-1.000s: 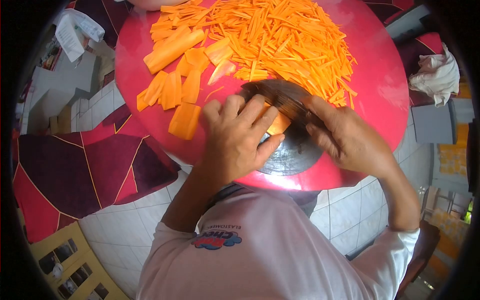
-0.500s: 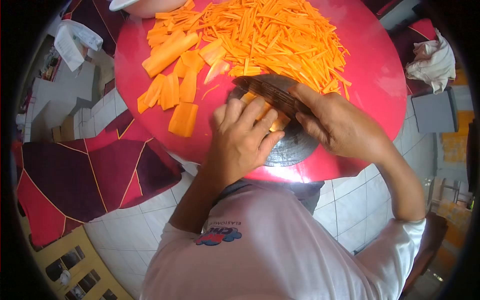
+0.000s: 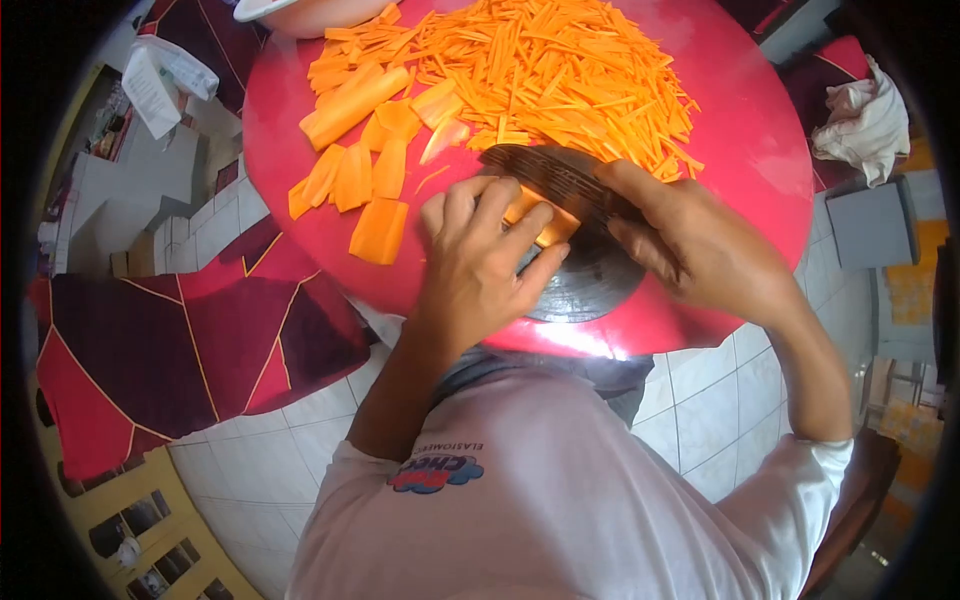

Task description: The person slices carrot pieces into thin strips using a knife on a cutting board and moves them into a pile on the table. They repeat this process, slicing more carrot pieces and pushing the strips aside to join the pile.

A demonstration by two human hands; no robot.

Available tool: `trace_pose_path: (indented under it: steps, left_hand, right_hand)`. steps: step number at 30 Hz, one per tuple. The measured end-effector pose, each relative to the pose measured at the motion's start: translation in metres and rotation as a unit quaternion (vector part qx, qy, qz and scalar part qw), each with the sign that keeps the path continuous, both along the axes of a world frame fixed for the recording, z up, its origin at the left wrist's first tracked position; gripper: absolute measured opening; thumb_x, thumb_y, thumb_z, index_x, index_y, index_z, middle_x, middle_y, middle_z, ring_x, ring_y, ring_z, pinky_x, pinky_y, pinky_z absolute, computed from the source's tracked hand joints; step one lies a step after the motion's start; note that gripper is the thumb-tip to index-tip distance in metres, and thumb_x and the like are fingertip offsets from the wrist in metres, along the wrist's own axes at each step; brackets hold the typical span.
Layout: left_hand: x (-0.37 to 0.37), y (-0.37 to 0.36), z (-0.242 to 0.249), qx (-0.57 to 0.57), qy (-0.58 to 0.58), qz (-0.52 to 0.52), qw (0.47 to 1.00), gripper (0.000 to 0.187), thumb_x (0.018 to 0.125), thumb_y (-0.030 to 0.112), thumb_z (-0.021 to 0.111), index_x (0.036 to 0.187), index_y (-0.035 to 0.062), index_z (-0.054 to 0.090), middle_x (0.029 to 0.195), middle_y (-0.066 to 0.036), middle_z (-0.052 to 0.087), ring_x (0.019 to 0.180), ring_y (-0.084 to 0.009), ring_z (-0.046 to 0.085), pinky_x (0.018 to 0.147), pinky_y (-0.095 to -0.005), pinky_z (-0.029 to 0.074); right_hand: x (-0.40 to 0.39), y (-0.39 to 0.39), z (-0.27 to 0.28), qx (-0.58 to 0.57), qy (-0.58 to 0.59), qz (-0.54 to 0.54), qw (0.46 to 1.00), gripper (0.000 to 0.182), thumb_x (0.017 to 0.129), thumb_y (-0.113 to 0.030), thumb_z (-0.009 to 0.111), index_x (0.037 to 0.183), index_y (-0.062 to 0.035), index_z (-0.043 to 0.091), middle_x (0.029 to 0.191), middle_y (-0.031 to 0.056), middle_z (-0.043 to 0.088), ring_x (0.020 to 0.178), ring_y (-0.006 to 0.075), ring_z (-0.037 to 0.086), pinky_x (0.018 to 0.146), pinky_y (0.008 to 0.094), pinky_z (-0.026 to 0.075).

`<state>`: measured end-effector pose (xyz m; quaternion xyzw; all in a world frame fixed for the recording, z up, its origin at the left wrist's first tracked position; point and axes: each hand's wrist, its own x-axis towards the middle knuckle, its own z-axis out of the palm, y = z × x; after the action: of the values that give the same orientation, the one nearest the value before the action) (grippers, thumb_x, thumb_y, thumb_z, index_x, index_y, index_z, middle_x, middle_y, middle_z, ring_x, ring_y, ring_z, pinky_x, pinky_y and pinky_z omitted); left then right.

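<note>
My right hand [image 3: 705, 245] is wrapped round a dark-bladed knife [image 3: 548, 178], its blade lying along the far side of a carrot piece [image 3: 556, 228]. With bent fingers, my left hand [image 3: 482, 262] presses that piece down on a dark round cutting board [image 3: 590, 290]. The hand hides part of the piece. Beyond the board spreads a large heap of carrot sticks [image 3: 550, 75]. Several flat carrot slices [image 3: 378, 230] lie on the left of the board, with a thicker carrot chunk [image 3: 352, 105] behind them.
A round red table [image 3: 755, 130] carries everything. At its far left edge stands a white bowl [image 3: 310, 18], partly out of view. A red and dark patterned cloth [image 3: 200, 350] is at the left. A crumpled pale cloth [image 3: 862, 122] lies at the right.
The knife blade has shifted away from my left fingers and tilted, so more of the carrot piece shows. The whole view has moved slightly.
</note>
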<state>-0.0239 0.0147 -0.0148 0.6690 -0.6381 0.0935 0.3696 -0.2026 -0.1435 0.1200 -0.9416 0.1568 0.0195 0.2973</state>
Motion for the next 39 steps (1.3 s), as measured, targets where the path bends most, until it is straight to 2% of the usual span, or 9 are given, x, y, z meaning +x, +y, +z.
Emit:
trace_pose_path:
  steps: [6, 10, 15, 19, 22, 25, 28, 31, 39]
  left_hand:
    - [0.004, -0.003, -0.008, -0.02, -0.001, -0.001, 1.0, 0.043, 0.086, 0.032, 0.093, 0.12, 0.0089, 0.08, 0.126, -0.018, 0.064, 0.118, -0.037, 0.061, 0.102, -0.0538, 0.042]
    - [0.005, -0.004, -0.01, -0.027, 0.002, -0.003, 1.0, 0.043, 0.085, 0.031, 0.094, 0.12, 0.0094, 0.08, 0.127, -0.016, 0.064, 0.116, -0.037, 0.061, 0.101, -0.0537, 0.042]
    - [0.005, -0.001, -0.008, -0.007, 0.018, -0.002, 1.0, 0.044, 0.085, 0.033, 0.094, 0.121, 0.0122, 0.081, 0.127, -0.011, 0.066, 0.117, -0.034, 0.061, 0.101, -0.0522, 0.041]
    - [0.002, 0.003, 0.0, 0.0, -0.03, 0.03, 0.999, 0.045, 0.083, 0.037, 0.094, 0.121, 0.0151, 0.082, 0.129, -0.007, 0.067, 0.119, -0.0303, 0.059, 0.103, -0.0506, 0.036]
    - [0.002, 0.003, 0.0, 0.01, -0.017, 0.031, 0.999, 0.044, 0.083, 0.039, 0.093, 0.119, 0.0159, 0.083, 0.131, -0.006, 0.068, 0.119, -0.0292, 0.058, 0.104, -0.0503, 0.034]
    - [0.003, 0.001, 0.001, 0.012, -0.022, 0.031, 0.999, 0.044, 0.083, 0.04, 0.093, 0.119, 0.0156, 0.083, 0.132, -0.006, 0.069, 0.119, -0.0292, 0.058, 0.104, -0.0504, 0.034]
    - [0.002, 0.0, 0.0, 0.017, -0.019, 0.028, 0.999, 0.045, 0.083, 0.04, 0.093, 0.119, 0.0152, 0.083, 0.132, -0.006, 0.069, 0.118, -0.0293, 0.058, 0.103, -0.0502, 0.034]
    - [0.004, 0.0, 0.001, 0.023, -0.013, 0.024, 0.999, 0.046, 0.084, 0.04, 0.093, 0.12, 0.0144, 0.082, 0.131, -0.006, 0.069, 0.117, -0.0295, 0.058, 0.103, -0.0502, 0.035]
    - [0.005, 0.0, 0.0, 0.016, -0.005, 0.018, 1.0, 0.047, 0.083, 0.039, 0.094, 0.121, 0.0141, 0.082, 0.131, -0.006, 0.068, 0.116, -0.0299, 0.057, 0.102, -0.0506, 0.036]
  right_hand:
    - [-0.006, 0.004, 0.0, 0.004, 0.036, -0.027, 0.999, 0.047, 0.107, -0.007, 0.068, 0.151, 0.004, 0.054, 0.087, 0.0309, 0.069, 0.078, 0.0491, 0.071, 0.071, 0.0523, 0.054]
    - [0.002, 0.004, 0.006, 0.013, 0.088, -0.029, 0.996, 0.045, 0.106, -0.006, 0.068, 0.148, 0.0041, 0.054, 0.082, 0.0289, 0.067, 0.075, 0.0491, 0.069, 0.069, 0.0527, 0.053]
    - [0.003, 0.004, -0.01, 0.007, 0.039, -0.001, 0.999, 0.042, 0.105, -0.004, 0.068, 0.145, 0.0042, 0.055, 0.08, 0.0273, 0.065, 0.072, 0.0477, 0.067, 0.067, 0.0525, 0.051]
    - [-0.002, 0.006, -0.013, 0.0, 0.013, -0.006, 1.0, 0.043, 0.105, -0.002, 0.068, 0.145, 0.0043, 0.055, 0.078, 0.0272, 0.065, 0.07, 0.0475, 0.066, 0.066, 0.0524, 0.05]
    - [-0.001, 0.01, -0.005, 0.015, 0.002, -0.019, 1.0, 0.03, 0.107, -0.008, 0.066, 0.132, 0.0016, 0.052, 0.081, 0.0296, 0.068, 0.078, 0.0517, 0.07, 0.068, 0.0589, 0.052]
    - [0.002, 0.011, 0.001, -0.007, 0.046, -0.014, 0.999, 0.032, 0.107, -0.007, 0.066, 0.135, 0.002, 0.053, 0.081, 0.0297, 0.069, 0.079, 0.0516, 0.07, 0.069, 0.0585, 0.053]
    - [0.006, 0.002, -0.008, 0.021, 0.055, -0.007, 0.998, 0.034, 0.106, -0.006, 0.067, 0.136, 0.0019, 0.054, 0.082, 0.0299, 0.069, 0.08, 0.0514, 0.071, 0.069, 0.0579, 0.054]
    - [0.002, -0.002, -0.013, 0.016, 0.019, -0.01, 1.0, 0.044, 0.105, -0.001, 0.066, 0.147, 0.005, 0.055, 0.081, 0.0287, 0.064, 0.073, 0.0471, 0.068, 0.067, 0.0502, 0.051]
    - [0.009, 0.003, -0.011, 0.018, 0.058, -0.012, 0.998, 0.044, 0.105, -0.003, 0.066, 0.147, 0.0044, 0.055, 0.083, 0.0283, 0.066, 0.074, 0.0482, 0.068, 0.068, 0.0512, 0.052]
